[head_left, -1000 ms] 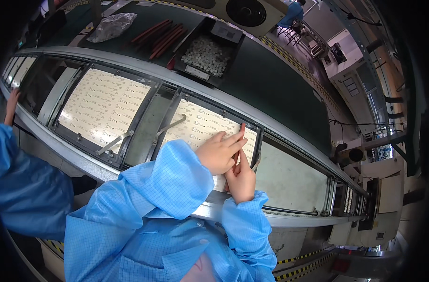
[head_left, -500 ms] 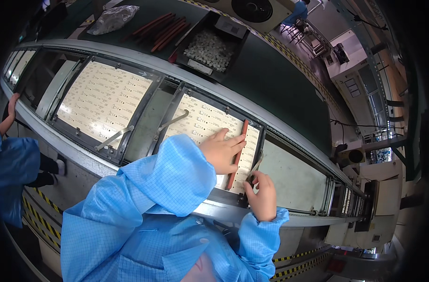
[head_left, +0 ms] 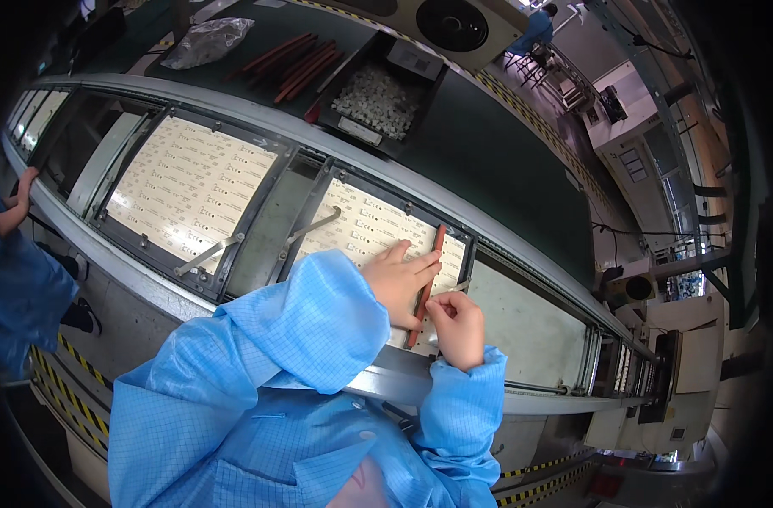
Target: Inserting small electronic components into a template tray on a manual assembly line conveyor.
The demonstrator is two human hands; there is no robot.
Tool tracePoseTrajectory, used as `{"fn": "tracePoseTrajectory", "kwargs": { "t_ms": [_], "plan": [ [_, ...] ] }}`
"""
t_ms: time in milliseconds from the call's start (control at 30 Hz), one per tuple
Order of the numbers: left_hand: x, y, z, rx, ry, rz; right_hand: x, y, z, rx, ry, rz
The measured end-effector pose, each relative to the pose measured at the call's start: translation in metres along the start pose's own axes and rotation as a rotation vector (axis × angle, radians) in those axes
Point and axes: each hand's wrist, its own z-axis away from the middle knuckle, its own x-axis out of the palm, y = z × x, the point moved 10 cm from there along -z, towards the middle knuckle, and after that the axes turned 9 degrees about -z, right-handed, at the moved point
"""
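Repeated rows of dark print [head_left: 366,223], apparently mostly illegible, across 2 cream boards [head_left: 192,190]

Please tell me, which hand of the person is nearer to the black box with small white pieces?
Left. The left hand, touching the red bar, lies below the black box in the picture; the right hand is farther, lower and to the right.
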Motion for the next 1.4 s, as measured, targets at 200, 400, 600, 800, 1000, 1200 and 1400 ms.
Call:
{"fn": "tracePoseTrajectory", "kwargs": {
  "t_ms": [200, 400, 600, 800, 1000, 1200, 1400],
  "plan": [
    [-0.002, 0.008, -0.006, 0.130, 0.149, 0.001, 0.007, 0.002, -0.017, -0.046, -0.005, 0.034],
    [-0.077, 0.006, 0.027, 0.122, 0.436, 0.037, -0.026, -0.003, 0.003, -0.077, 0.074, 0.105],
    [-0.155, -0.207, 0.057, -0.737, 0.017, -0.183, -0.071, 0.047, 0.053, 0.057, 0.223, 0.063],
    [-0.174, -0.326, 0.049, -1.053, 0.261, -0.403, -0.082, 0.046, 0.063, 0.104, 0.298, 0.050],
    [-0.151, -0.373, 0.023, -1.017, 0.068, -0.169, -0.097, 0.038, 0.072, 0.107, 0.391, 0.089],
    [-0.174, -0.358, 0.062, -0.784, 0.211, 0.418, -0.084, 0.032, 0.059, 0.044, 0.319, -0.034],
    [-0.187, -0.272, 0.154, -0.770, 0.378, 0.592, -0.041, -0.021, 0.026, 0.071, 0.060, -0.453]
  ]
}}
